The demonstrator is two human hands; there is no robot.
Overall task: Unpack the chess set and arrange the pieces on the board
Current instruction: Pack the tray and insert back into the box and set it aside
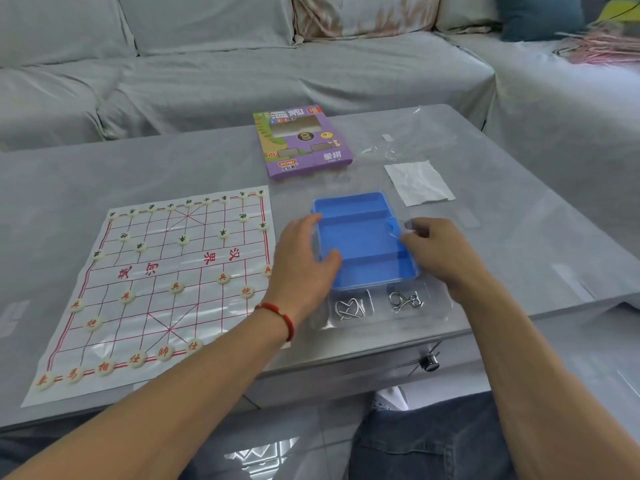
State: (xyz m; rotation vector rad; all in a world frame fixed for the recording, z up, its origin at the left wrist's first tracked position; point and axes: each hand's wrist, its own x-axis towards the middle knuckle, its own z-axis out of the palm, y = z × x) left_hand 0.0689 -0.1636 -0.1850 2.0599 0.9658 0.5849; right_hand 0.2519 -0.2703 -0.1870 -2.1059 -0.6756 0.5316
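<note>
While the paper board [162, 289] at lower left of the frame already carries its pieces [176, 287] on both sides, the task looks nearly finished. Both hands grip the emptied blue tray [363, 237] at centre, left hand [304, 258] curled on its left edge, right hand [436, 251] on its right. The purple box [301, 140] lies above on the desk [173, 161]; only tidying seems left.

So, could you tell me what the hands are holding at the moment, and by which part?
Both hands hold the blue tray: the left hand grips its left edge, and the right hand its right edge, where a clear plastic cover seems to sit.
</note>
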